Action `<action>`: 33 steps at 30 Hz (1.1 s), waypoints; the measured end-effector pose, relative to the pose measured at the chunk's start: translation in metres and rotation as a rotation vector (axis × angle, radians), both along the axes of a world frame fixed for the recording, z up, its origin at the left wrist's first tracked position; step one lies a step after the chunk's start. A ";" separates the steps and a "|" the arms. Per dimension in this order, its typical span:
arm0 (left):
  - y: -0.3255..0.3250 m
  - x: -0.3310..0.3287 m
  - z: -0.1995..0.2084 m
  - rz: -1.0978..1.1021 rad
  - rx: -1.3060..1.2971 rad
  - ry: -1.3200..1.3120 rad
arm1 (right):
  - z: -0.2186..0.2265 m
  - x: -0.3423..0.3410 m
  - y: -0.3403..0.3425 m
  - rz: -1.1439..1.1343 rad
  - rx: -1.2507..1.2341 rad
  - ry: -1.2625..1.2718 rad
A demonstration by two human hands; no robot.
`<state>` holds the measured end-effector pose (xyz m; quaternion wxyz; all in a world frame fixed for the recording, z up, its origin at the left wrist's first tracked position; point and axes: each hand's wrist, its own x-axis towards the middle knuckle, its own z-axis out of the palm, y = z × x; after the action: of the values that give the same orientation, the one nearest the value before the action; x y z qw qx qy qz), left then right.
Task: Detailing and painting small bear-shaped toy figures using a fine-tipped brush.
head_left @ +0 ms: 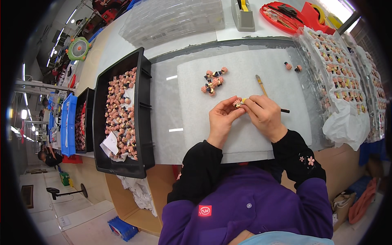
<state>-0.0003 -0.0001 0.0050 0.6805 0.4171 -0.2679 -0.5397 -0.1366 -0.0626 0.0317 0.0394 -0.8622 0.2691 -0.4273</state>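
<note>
Pink and yellow, the small figurine (237, 102) sits pinched between the fingertips of both hands above the white foam sheet (196, 102), near the sheet's centre. The left hand (221, 119) closes thumb and forefinger on its left side; the right hand (264, 114) closes on its right side, fingers curled together over the piece. A thin brush (261, 86) lies on the sheet just beyond the right hand, its dark tip emerging past the knuckles; whether the right hand also touches it cannot be told.

Progress, judged from the layout:

- Piece in hand: under work, not yet set down.
- Small cluster of figurines (213, 81) lies on the sheet beyond the hands, apart from them; probably pieces staged beside the work.
- Two loose figurines (293, 66) lie near the sheet's far right corner.
- Black tray (141, 118) to the left holds a large heap of like figurines; this bulk appears to remain.
- Clear blister trays (347, 77) to the right hold figurines seated in rows of pockets; many pockets look filled.

A second black tray (87, 106) stands further left, also loaded. A red tray (281, 18) of tools and a grey tape dispenser (243, 16) stand at the far edge.
</note>
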 end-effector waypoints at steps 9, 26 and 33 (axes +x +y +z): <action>0.000 0.002 -0.001 -0.050 0.006 0.007 | 0.002 0.001 0.000 -0.001 0.002 -0.019; 0.000 0.002 0.002 -0.045 0.020 0.001 | -0.001 0.001 -0.001 0.001 0.024 -0.021; -0.001 0.001 -0.001 -0.017 -0.018 0.028 | -0.002 0.001 0.000 0.013 0.054 -0.032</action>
<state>0.0005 -0.0011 0.0041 0.6832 0.4011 -0.2665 -0.5490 -0.1358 -0.0628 0.0293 0.0697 -0.8557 0.2744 -0.4333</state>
